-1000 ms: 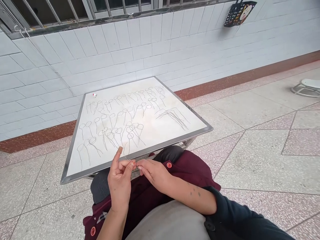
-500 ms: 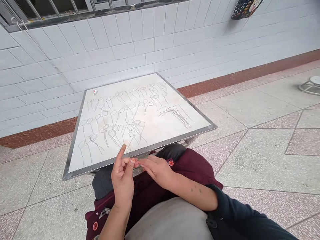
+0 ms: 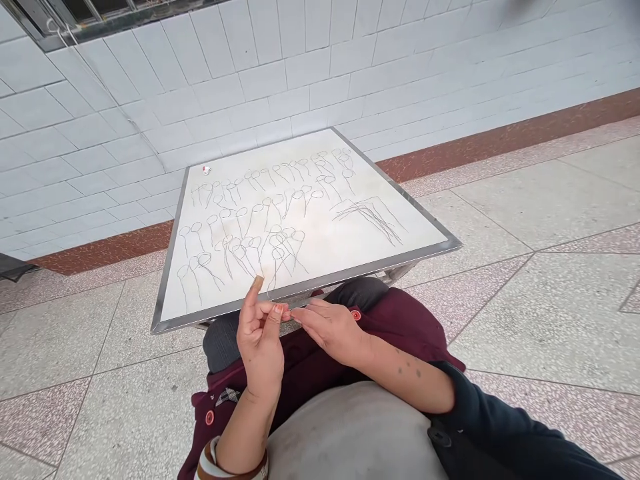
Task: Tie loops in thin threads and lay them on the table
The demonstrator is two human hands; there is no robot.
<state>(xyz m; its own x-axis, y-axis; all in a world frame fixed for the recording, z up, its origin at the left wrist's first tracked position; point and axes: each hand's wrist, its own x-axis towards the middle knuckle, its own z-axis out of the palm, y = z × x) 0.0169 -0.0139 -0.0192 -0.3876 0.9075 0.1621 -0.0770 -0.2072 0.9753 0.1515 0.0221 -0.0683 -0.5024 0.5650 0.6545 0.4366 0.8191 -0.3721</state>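
Observation:
In front of my lap, my left hand (image 3: 261,337) pinches a thin piece of wire (image 3: 269,294) between thumb and finger, while its index finger points up with a tan wrapping (image 3: 258,283) on the tip. The fingertips of my right hand (image 3: 331,325) are pinched together and meet those of the left at the wire; most of the wire is hidden by the fingers. Beyond the hands, rows of thin wires with looped ends (image 3: 242,212) lie on a white table (image 3: 325,243). To the right on the same top is a loose bundle of straighter wires (image 3: 374,219).
A small white and red object (image 3: 206,171) rests at the table's far left corner. The table's grey metal rim (image 3: 430,247) runs just past my knees. Behind it stands a white tiled wall (image 3: 300,80) with a barred window (image 3: 100,17). Speckled floor tiles (image 3: 500,320) surround everything.
The view has shifted, so the table and hands appear slightly farther right and higher. Both hands keep nearly the same pinched pose at the wire.

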